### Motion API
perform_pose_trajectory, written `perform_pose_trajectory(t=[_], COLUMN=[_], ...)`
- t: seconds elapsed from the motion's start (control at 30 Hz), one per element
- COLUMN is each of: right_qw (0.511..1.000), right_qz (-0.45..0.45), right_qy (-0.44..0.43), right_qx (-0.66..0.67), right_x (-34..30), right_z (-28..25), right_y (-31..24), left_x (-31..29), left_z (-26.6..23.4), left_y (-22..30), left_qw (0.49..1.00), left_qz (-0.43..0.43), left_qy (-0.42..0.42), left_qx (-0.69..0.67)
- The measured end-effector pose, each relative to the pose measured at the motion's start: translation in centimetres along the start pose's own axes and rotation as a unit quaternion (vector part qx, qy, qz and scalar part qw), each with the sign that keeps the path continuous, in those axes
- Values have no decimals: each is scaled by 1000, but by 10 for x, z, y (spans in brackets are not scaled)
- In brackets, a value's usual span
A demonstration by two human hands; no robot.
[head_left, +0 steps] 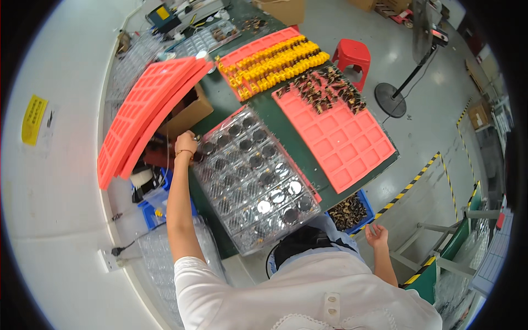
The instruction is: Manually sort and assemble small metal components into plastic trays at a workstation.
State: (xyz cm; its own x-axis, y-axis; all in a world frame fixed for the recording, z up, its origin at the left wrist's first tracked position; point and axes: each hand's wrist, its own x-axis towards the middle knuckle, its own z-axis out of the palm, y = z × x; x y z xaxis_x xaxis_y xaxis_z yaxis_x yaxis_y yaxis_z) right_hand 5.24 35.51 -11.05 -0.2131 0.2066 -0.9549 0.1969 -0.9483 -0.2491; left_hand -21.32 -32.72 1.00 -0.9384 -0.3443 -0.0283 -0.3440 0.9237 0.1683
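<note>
My left hand (pixel 186 143) is at the far left corner of a clear plastic blister tray (pixel 234 206). Its fingers are pinched together near a small dark part whose kind I cannot make out. Round dark discs (pixel 235 130) sit in many of the tray's pockets, and some in the near half shine silver. Under the tray, a strip of pink tray (pixel 313 190) shows along its right edge. Off the table at the right, my right hand (pixel 377 235) hangs with loosely curled fingers apart, holding nothing visible. Closest to it is a blue bin (pixel 367 204) of small brown and black parts.
Another pink tray (pixel 346 146) carries dark parts at its far end. Yellow parts (pixel 275 65) stand in rows on a third. Stacked pink trays (pixel 143 104) lean beside a cardboard box (pixel 192 113). Beyond the green table (pixel 220 113) are a red stool (pixel 352 58) and a fan (pixel 391 99).
</note>
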Motion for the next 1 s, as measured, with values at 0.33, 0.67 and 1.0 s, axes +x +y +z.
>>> perform_pose_trajectory(t=[0.33,0.67,1.0], right_qw=[994,990,981], right_qz=[-81,-84,-103], right_qy=[-17,81,53], right_qx=[-65,-77,-153], right_x=[4,2,29], right_z=[-57,-117,-70], right_y=[-32,-44,-47], left_x=[73,111,-2], left_z=[75,168,146], left_y=[275,323,399], left_qw=[933,964,888], left_qz=[342,96,396], left_qy=[24,195,25], left_qx=[-111,-155,-231])
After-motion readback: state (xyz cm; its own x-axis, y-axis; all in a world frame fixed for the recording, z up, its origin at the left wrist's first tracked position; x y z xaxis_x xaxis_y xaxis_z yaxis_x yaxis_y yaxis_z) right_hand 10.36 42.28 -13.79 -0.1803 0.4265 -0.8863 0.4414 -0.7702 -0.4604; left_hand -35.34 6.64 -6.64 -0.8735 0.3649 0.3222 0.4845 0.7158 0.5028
